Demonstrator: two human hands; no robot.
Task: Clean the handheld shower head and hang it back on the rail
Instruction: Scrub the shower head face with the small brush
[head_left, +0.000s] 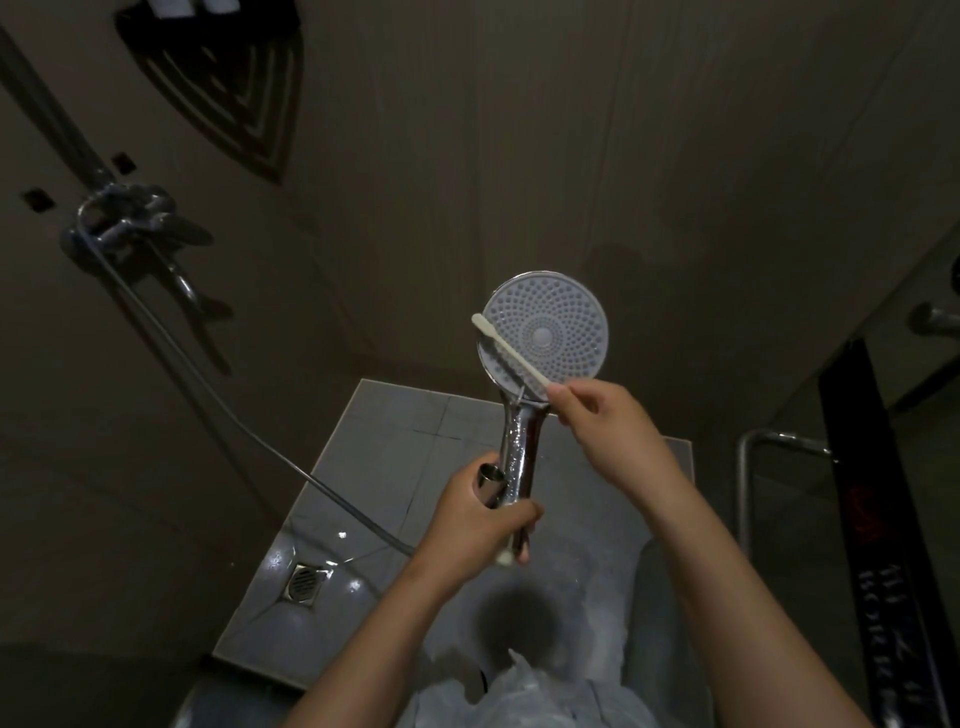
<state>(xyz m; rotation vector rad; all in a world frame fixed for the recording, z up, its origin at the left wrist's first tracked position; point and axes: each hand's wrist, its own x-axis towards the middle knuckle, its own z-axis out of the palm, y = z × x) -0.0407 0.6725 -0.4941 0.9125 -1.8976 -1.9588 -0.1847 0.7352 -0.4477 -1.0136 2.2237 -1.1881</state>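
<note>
A chrome handheld shower head (550, 327) with a round, pale nozzle face points up at me in the middle of the view. My left hand (478, 525) grips its chrome handle near the bottom. My right hand (608, 421) pinches the handle of a white toothbrush (506, 351), whose bristle end lies across the left side of the nozzle face. The metal hose (218, 395) runs from the handle's base up to the left. The vertical rail (47, 109) stands at the upper left on the wall.
A chrome mixer tap (135, 218) sits on the wall at left, below the rail. A dark corner shelf (228, 88) hangs at the top. A square floor drain (304, 582) lies in the wet tiled floor. A glass door with a metal handle (748, 467) is at right.
</note>
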